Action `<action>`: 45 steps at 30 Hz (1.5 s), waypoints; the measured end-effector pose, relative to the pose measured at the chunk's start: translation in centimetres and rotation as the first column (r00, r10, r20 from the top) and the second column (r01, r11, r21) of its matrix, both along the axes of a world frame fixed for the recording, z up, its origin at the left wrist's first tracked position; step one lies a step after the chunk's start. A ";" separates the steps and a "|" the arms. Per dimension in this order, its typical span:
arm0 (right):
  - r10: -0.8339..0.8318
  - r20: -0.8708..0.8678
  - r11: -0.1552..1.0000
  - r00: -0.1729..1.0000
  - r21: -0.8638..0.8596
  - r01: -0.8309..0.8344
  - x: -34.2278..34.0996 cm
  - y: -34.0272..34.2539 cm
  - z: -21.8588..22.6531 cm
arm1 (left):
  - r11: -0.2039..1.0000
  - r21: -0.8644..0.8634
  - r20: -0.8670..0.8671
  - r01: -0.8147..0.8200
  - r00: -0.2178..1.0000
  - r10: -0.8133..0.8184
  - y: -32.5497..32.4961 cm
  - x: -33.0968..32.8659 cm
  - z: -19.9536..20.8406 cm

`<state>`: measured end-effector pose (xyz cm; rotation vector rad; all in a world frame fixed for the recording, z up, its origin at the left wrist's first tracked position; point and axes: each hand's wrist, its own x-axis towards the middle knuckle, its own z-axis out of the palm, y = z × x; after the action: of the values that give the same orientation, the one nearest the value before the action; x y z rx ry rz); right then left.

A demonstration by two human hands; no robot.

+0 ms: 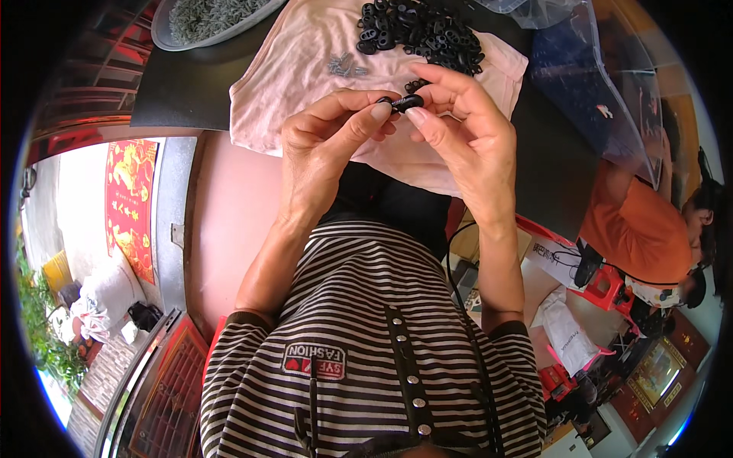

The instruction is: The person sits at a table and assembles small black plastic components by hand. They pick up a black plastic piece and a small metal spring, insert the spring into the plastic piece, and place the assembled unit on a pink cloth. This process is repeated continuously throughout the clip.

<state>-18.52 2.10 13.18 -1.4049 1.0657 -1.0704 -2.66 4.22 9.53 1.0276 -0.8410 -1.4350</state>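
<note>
Pinching a small black part (384, 100) in our left hand (324, 141) and a black cord-lock body (411, 101) in our right hand (473, 137), we have a spring (396, 104) between, seemingly not yet pressed in; on the pink cloth (279, 84), many black pieces (416, 34) and loose springs (347, 67) remain.

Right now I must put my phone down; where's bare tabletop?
Bare black tabletop flanks the pale pink cloth: left, nearer than a pale plastic basin; right, beside clear plastic. Crowded: cloth's far side, under heaped black oval pieces.
</note>
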 end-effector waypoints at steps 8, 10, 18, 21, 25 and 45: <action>0.010 0.131 0.999 0.991 0.042 -0.016 -0.8 -0.2 -0.9 | 0.999 0.037 -0.079 0.023 0.997 -0.020 0.0 -0.4 0.0; 0.002 0.136 0.999 0.991 0.049 -0.009 -0.8 -0.2 -1.0 | 0.998 0.042 -0.098 0.036 0.995 -0.031 0.0 -0.2 -0.2; 0.015 0.094 1.000 0.995 0.009 -0.016 -0.7 -0.3 -0.7 | 0.999 0.025 -0.007 0.030 1.000 -0.030 -0.1 0.2 -0.3; 0.011 0.079 1.000 0.997 0.015 -0.012 -0.5 -0.3 -0.5 | 0.999 0.024 0.026 0.038 0.999 -0.038 0.0 0.2 -0.3; 0.017 0.069 1.000 0.997 -0.013 -0.016 -0.4 -0.2 -0.5 | 0.999 0.033 0.044 0.029 0.999 -0.031 0.1 0.2 0.0; 0.032 0.197 0.996 0.980 0.073 -0.047 -0.6 -0.4 -0.9 | 1.000 -0.010 0.066 0.009 0.998 -0.008 0.2 0.1 0.4</action>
<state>-19.17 1.73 12.26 -1.2277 0.9230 -1.1024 -2.59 4.40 9.93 1.0698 -0.9006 -1.4088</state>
